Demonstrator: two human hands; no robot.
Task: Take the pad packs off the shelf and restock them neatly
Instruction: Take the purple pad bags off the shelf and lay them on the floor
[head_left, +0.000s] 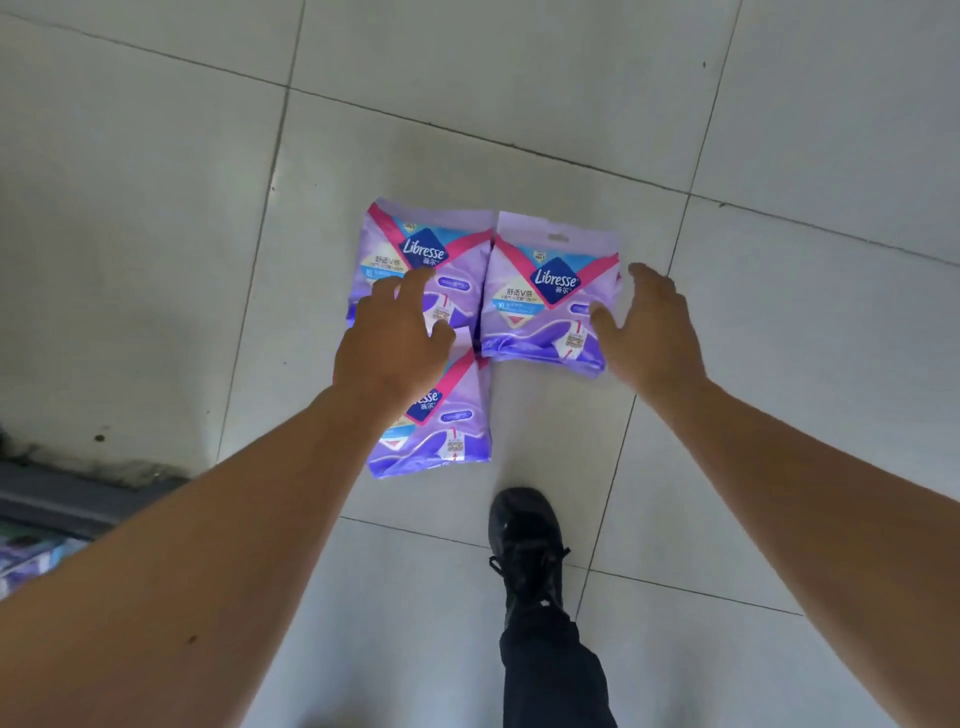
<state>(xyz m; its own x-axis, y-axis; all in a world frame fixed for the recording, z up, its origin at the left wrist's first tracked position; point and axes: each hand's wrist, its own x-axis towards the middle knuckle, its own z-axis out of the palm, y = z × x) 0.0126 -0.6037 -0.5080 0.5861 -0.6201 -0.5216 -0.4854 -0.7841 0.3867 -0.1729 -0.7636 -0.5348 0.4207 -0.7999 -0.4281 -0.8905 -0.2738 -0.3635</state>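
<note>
Three flat purple plastic pad packs (545, 296) lie on the grey tiled floor (156, 234), under the spread-open left hand (392, 343) and right hand (649, 327).

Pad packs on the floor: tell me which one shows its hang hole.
The far right pack, beside the right hand: its hang hole shows at the top. The far left pack and near pack show none.

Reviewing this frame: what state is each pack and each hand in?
Far-left purple Libresse pad pack: flat on floor, face up.
Right purple pad pack: flat, face up.
Near purple pad pack: flat, partly under arm.
Left hand: open, over packs.
Right hand: open, beside right pack.
</note>
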